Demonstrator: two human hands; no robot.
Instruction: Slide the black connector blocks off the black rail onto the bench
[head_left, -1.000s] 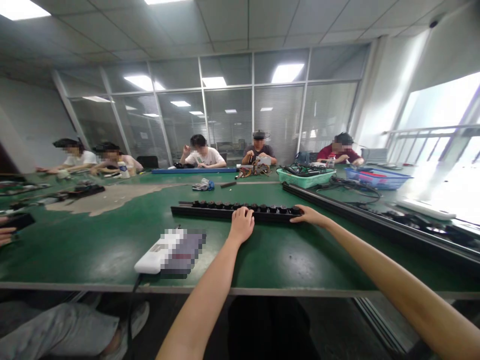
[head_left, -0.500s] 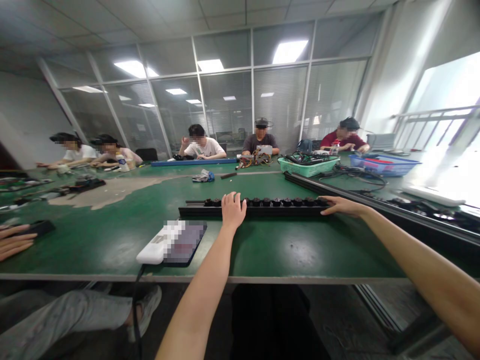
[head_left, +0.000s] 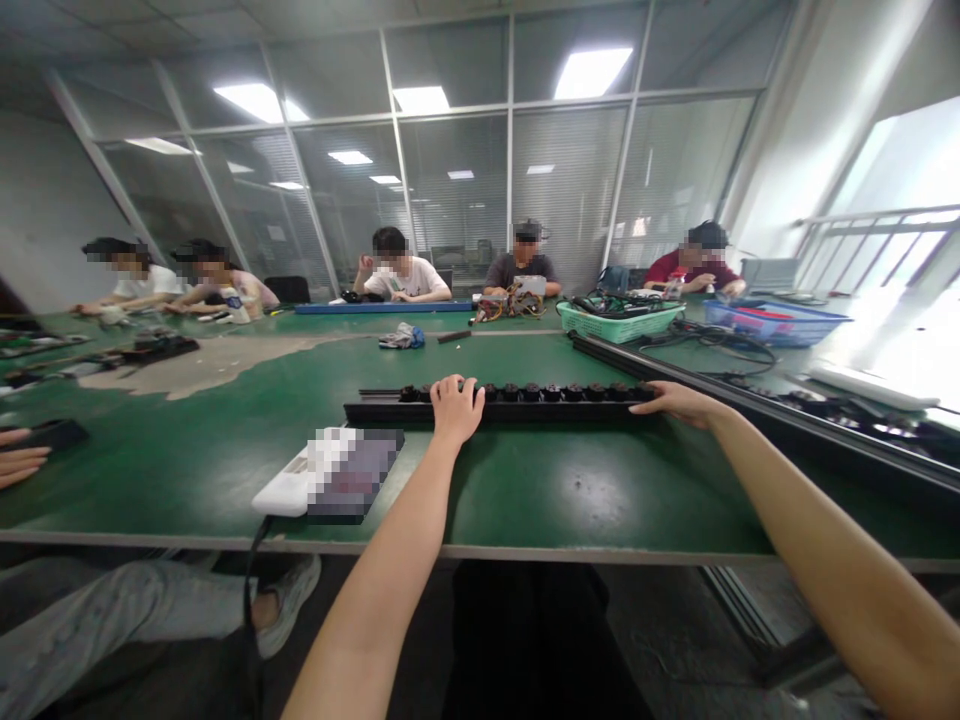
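Left hand: we find the left hand [head_left: 455,410] partly curled, its fingers lying over the round black knobs [head_left: 532,392] near the middle of the bar; we cannot tell whether it grips them or only rests on them.

Right hand: we find the right hand [head_left: 675,403] open with fingers extended, its fingertips touching the right end of the bar; it has hold of nothing that we can see.

Work item: the black bar [head_left: 540,412] lies lengthwise on the green workbench [head_left: 600,510], directly in front of us, between both hands.

Beside the left hand: a white device [head_left: 281,495], partly pixelated, lies near the bar's left end; a black cable [head_left: 251,570] drops from it over the bench edge.

Right of the bar: a long dark rail [head_left: 675,375] runs diagonally along the bench, near the right hand.

Far side: we note a green plastic basket [head_left: 619,322], a blue crate [head_left: 776,322], a wiring bundle [head_left: 514,305] and a crumpled cloth [head_left: 401,337].

Personnel: five seated co-workers [head_left: 521,275] work across the bench; another person's hand [head_left: 19,465] lies at the left edge, near a black phone [head_left: 56,433].
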